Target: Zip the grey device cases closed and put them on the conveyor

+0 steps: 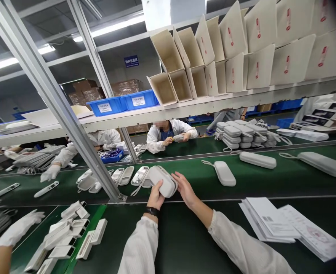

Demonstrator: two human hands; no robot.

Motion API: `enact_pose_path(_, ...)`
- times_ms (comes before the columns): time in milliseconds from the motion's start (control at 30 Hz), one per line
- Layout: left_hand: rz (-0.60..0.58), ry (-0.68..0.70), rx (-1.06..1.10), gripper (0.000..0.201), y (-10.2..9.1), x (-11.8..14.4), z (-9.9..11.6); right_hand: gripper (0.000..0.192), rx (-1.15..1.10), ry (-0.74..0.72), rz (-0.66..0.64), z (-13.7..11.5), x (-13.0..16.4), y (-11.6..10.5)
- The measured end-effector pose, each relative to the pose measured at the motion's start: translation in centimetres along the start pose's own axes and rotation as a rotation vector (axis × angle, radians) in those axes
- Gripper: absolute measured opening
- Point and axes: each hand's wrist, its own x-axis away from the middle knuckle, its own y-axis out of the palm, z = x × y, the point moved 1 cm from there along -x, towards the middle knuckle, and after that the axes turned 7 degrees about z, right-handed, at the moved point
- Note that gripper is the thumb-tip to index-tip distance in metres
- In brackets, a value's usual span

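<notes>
We hold a gray case (pixel 162 182) with both hands, just above the green belt (pixel 271 179) in the middle of the view. Our left hand (pixel 156 196) grips the near end of the case from below, with its fingers (pixel 158 189) curled tight around it. A black watch (pixel 151 210) sits on that wrist. Our right hand (pixel 185 189) rests against the right side of the case, its fingers (pixel 177 177) flat and close together on it. A thin strap (pixel 138 186) hangs from the case to the left.

More gray cases lie on the belt. One small case (pixel 224 173) is just to the right of our hands. Two long cases (pixel 257 160) (pixel 322 163) lie farther right. Open trays (pixel 122 176) sit to the left of our hands, behind a slanted metal post (pixel 71 114).

On the table near us, a pile of papers (pixel 285 226) lies on the right. Small white boxes (pixel 68 238) lie on the left. A gloved hand (pixel 19 228) of another person is near those boxes.

Across the belt, a person in a white coat (pixel 168 137) holds a case too. A stack of gray cases (pixel 242 135) sits to the right of that person. Above, a shelf (pixel 185 108) carries folded white cartons (pixel 242 49) and blue bins (pixel 122 103).
</notes>
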Motion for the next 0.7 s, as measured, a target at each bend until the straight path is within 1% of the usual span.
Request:
enact_pose_path(67, 0.078, 0.087, 0.087, 0.052, -0.6, 1.8, 0.8, 0.052, 0.186, -0.055, -0.029, 1.0, 2.2, 0.5)
enact_pose_path(167, 0.176, 0.218, 0.158, 0.051, -1.3, 4.3, 1.9, 0.038, 0.53, -0.121, -0.152, 2.9, 5.4, 1.2)
enact_pose_path(233, 0.229, 0.284, 0.158, 0.055, -1.4, 6.0, 2.0, 0.031, 0.654, -0.171, -0.183, 4.0, 6.7, 1.9)
enact_pose_path(333, 0.379, 0.38, 0.145, 0.062, -1.1, 8.1, 1.2, 0.015, 0.675, -0.215, -0.11, 5.2, 7.5, 2.9)
enact_pose_path(400, 0.504, 0.436, 0.141, 0.066, -0.6, 9.3, 0.3, 0.016, 0.63, -0.207, -0.085, 5.8, 7.8, 3.2)
enact_pose_path(467, 0.571, 0.47, 0.137, 0.067, -0.1, 10.1, -0.3, 0.019, 0.615, -0.237, -0.097, 6.0, 8.2, 3.3)
enact_pose_path(533, 0.601, 0.494, 0.143, 0.069, 0.2, 10.6, -0.4, 0.023, 0.714, -0.357, -0.137, 5.8, 8.9, 3.3)
enact_pose_path(633, 0.65, 0.538, 0.146, 0.072, 0.1, 11.1, 0.0, 0.028, 1.026, -0.614, -0.181, 5.4, 9.7, 3.4)
enact_pose_path(700, 0.674, 0.559, 0.127, 0.074, -0.1, 11.3, 0.3, 0.027, 1.218, -0.782, -0.167, 5.2, 9.8, 3.4)
